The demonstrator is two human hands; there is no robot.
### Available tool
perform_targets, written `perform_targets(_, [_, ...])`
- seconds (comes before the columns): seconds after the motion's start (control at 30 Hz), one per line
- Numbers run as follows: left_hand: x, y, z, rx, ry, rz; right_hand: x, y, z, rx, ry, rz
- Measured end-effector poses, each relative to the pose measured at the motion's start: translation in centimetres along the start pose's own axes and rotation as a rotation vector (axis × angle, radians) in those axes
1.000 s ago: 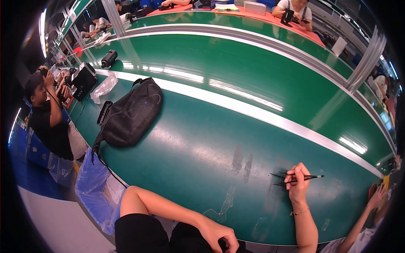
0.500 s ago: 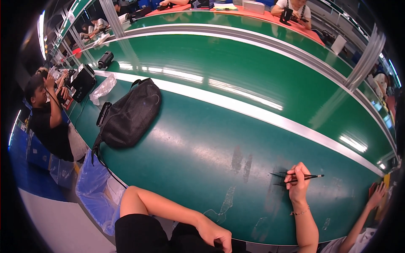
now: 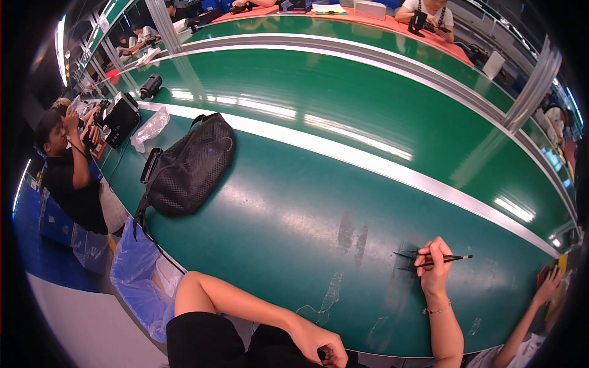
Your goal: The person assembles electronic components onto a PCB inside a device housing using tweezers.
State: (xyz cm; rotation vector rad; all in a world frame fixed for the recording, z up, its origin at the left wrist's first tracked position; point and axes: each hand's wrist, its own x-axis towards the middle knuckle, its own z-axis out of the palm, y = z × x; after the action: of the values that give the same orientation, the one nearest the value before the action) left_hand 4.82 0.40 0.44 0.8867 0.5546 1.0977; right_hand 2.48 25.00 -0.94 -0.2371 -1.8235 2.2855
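My right hand (image 3: pixel 434 270) is above the worktop on the right, pinching a pair of black tweezers (image 3: pixel 457 259). The two thin prongs point left and stand apart, with nothing between them. A bracelet circles that wrist. My left hand (image 3: pixel 320 343) is low at the near edge of the worktop, by my lap. Its fingers are loosely curled in, and I see no object in them. Dark worn marks (image 3: pixel 346 233) show on the green worktop (image 3: pixel 276 245) left of the tweezers.
A black mesh bag (image 3: pixel 193 165) lies on the left, beside a clear plastic bag (image 3: pixel 150 129) and a black box (image 3: pixel 121 119). A bin with a blue liner (image 3: pixel 138 282) stands below the left edge. A co-worker's hand (image 3: pixel 549 283) is at the far right; another person (image 3: pixel 73 172) sits left.
My left hand has shifted slightly right, and its fingers have turned a little more into sight. My right hand and the tweezers have hardly moved.
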Motion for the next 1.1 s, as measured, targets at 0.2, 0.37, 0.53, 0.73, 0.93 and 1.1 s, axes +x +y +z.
perform_targets(0.2, [0.32,0.21,0.22,-0.195,0.123,-0.072,-0.04,0.01,0.07,0.011,-0.002,-0.002])
perform_targets(0.37, [0.39,0.11,0.22,-0.180,0.133,-0.041,-0.05,0.00,0.05,0.010,0.002,0.005])
perform_targets(0.53, [0.35,0.27,0.15,-0.181,0.142,-0.054,0.01,0.04,-0.14,0.015,-0.010,0.001])
perform_targets(0.73, [0.32,0.42,0.18,-0.190,0.139,-0.067,-0.03,0.02,-0.04,0.013,-0.005,0.004])
perform_targets(0.93, [0.29,0.18,0.14,-0.183,0.135,-0.059,-0.01,0.03,-0.05,0.002,-0.009,0.005])
perform_targets(1.1, [0.32,0.04,0.04,-0.174,0.130,-0.047,-0.03,-0.11,0.04,-0.003,-0.007,0.002])
